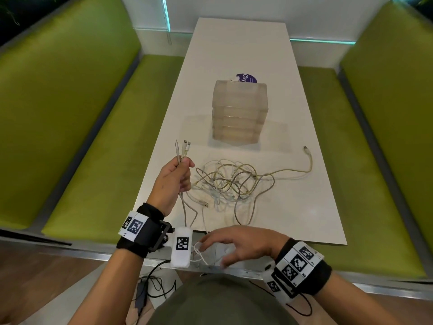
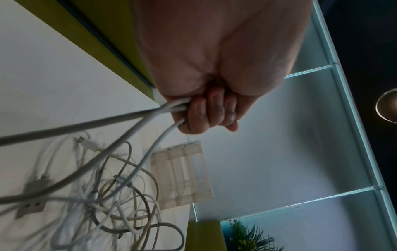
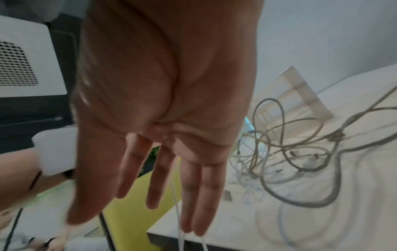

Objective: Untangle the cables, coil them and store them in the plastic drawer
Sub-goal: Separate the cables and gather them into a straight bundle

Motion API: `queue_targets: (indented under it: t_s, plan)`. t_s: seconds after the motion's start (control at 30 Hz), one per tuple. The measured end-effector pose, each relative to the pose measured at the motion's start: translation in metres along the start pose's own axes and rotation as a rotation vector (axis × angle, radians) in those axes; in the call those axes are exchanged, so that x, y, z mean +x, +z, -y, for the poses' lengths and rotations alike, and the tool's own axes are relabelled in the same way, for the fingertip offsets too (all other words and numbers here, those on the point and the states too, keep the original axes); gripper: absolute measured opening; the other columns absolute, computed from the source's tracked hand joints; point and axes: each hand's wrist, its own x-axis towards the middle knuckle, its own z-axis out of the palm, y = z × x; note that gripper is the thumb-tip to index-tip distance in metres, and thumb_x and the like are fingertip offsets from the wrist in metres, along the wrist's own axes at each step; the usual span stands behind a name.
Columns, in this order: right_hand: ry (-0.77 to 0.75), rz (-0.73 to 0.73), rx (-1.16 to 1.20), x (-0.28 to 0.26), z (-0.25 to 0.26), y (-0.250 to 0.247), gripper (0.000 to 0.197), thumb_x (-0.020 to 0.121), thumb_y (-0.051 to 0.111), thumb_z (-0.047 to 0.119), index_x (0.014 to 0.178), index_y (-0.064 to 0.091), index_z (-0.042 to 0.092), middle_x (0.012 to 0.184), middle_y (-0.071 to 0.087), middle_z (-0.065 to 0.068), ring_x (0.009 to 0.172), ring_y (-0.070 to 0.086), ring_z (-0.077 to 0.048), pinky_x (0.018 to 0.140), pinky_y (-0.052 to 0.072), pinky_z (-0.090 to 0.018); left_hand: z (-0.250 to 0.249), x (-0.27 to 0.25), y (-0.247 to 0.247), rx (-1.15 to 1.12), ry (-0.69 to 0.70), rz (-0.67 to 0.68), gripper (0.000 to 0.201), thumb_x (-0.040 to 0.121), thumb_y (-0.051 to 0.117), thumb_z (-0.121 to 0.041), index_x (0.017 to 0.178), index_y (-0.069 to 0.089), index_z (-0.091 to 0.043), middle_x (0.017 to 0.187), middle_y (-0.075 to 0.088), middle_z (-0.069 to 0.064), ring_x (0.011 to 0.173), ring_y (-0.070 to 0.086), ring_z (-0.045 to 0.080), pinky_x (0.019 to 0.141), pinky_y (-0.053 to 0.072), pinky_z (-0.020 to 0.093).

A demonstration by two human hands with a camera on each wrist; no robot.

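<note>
While the left hand (image 1: 174, 181) is gripping several cable ends (image 1: 184, 148), the right hand (image 1: 241, 242) is hovering with fingers spread.
Tangled cables (image 1: 234, 184) are lying toward the table's (image 1: 304, 207) near edge; the plastic drawer (image 1: 239, 111) is standing mid-table beyond them.

From where I sit, the long white table (image 1: 246, 55) is my landmark — a round purple sticker (image 1: 248, 77) with white lettering lies flat on it toward its far half. Green padded benches (image 1: 70, 102) run along both long sides of the table, and beyond its far end a pale wall panel (image 1: 210, 8) carries thin cyan light strips (image 1: 166, 12). Below the table's near edge there is wooden flooring (image 1: 46, 261) with thin black wires (image 1: 154, 282) trailing over a pale surface — and in the left wrist view a leafy green plant (image 2: 249, 237) shows past a bench end.
</note>
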Motion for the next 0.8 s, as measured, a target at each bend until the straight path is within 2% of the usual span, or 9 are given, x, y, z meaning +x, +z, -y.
queue_targets:
  t_s: [0.1, 0.17, 0.3, 0.4, 0.43, 0.5, 0.6, 0.73, 0.8]
  plan:
    - [0.105, -0.325, 0.056, -0.009, -0.007, -0.014, 0.020, 0.090, 0.063, 0.019, 0.109, 0.065, 0.022, 0.105, 0.063, 0.012, 0.100, 0.062, -0.008, 0.090, 0.050, -0.026, 0.002, 0.000, 0.001, 0.011, -0.006, 0.012, 0.027, 0.102, 0.039, -0.017, 0.080, 0.053, -0.012, 0.055, 0.026, -0.007, 0.051, 0.019, 0.011, 0.047, 0.020, 0.021]
    - [0.204, -0.539, -0.043, -0.011, -0.020, -0.023, 0.012, 0.090, 0.062, 0.018, 0.099, 0.066, 0.022, 0.099, 0.064, 0.010, 0.090, 0.061, -0.010, 0.085, 0.052, -0.031, 0.002, 0.001, 0.002, 0.016, -0.006, 0.017, 0.027, 0.102, 0.039, -0.018, 0.080, 0.053, -0.012, 0.055, 0.026, -0.006, 0.050, 0.019, 0.011, 0.046, 0.021, 0.020]
    - [0.452, -0.563, -0.131, -0.015, -0.045, -0.032, 0.014, 0.086, 0.064, 0.027, 0.099, 0.063, 0.022, 0.100, 0.057, 0.009, 0.087, 0.054, -0.010, 0.075, 0.043, -0.025, 0.003, 0.000, 0.004, 0.012, -0.017, 0.024, 0.027, 0.102, 0.038, -0.018, 0.080, 0.053, -0.011, 0.054, 0.026, -0.007, 0.049, 0.020, 0.010, 0.047, 0.020, 0.021]
    - [0.482, -0.516, -0.062, -0.018, -0.060, -0.034, 0.012, 0.087, 0.065, 0.027, 0.097, 0.067, 0.021, 0.092, 0.061, 0.010, 0.084, 0.059, -0.012, 0.074, 0.044, -0.023, 0.005, 0.000, 0.006, 0.011, -0.027, 0.030, 0.027, 0.102, 0.038, -0.017, 0.080, 0.053, -0.011, 0.053, 0.027, -0.008, 0.048, 0.020, 0.010, 0.047, 0.020, 0.021]
    - [0.458, -0.543, -0.008, -0.019, -0.063, -0.037, 0.008, 0.088, 0.064, 0.024, 0.094, 0.068, 0.020, 0.088, 0.064, 0.008, 0.080, 0.062, -0.014, 0.071, 0.045, -0.021, 0.005, -0.001, 0.006, 0.011, -0.029, 0.031, 0.027, 0.102, 0.038, -0.017, 0.081, 0.053, -0.010, 0.053, 0.027, -0.008, 0.047, 0.020, 0.009, 0.046, 0.020, 0.021]
    - [0.427, -0.765, 0.081, -0.025, -0.073, -0.051, 0.005, 0.090, 0.062, 0.018, 0.088, 0.067, 0.018, 0.085, 0.068, 0.002, 0.070, 0.064, -0.015, 0.063, 0.045, -0.019, 0.006, -0.001, 0.007, 0.009, -0.033, 0.034, 0.027, 0.102, 0.039, -0.017, 0.081, 0.054, -0.010, 0.052, 0.028, -0.008, 0.046, 0.021, 0.009, 0.045, 0.022, 0.020]
    - [0.546, -1.168, 0.069, -0.039, -0.097, -0.085, 0.009, 0.092, 0.058, 0.014, 0.099, 0.063, 0.011, 0.098, 0.067, -0.009, 0.082, 0.060, -0.020, 0.069, 0.044, -0.024, 0.008, -0.001, 0.010, 0.008, -0.037, 0.036, 0.027, 0.102, 0.039, -0.017, 0.080, 0.054, -0.010, 0.051, 0.028, -0.008, 0.045, 0.021, 0.008, 0.044, 0.023, 0.019]
    - [0.860, -1.376, 0.240, -0.053, -0.126, -0.119, 0.041, 0.096, 0.049, 0.035, 0.118, 0.049, 0.000, 0.115, 0.061, -0.024, 0.104, 0.058, -0.037, 0.085, 0.045, -0.039, 0.009, -0.001, 0.015, 0.020, -0.039, 0.056, 0.026, 0.102, 0.040, -0.017, 0.081, 0.054, -0.009, 0.052, 0.028, -0.008, 0.046, 0.021, 0.009, 0.044, 0.023, 0.019]
    - [0.975, -1.457, 0.445, -0.056, -0.139, -0.129, 0.060, 0.093, 0.054, 0.042, 0.127, 0.040, -0.005, 0.123, 0.056, -0.028, 0.111, 0.056, -0.041, 0.089, 0.045, -0.043, 0.009, -0.001, 0.017, 0.021, -0.038, 0.062, 0.026, 0.102, 0.039, -0.017, 0.081, 0.053, -0.009, 0.052, 0.028, -0.009, 0.046, 0.021, 0.008, 0.044, 0.023, 0.019]
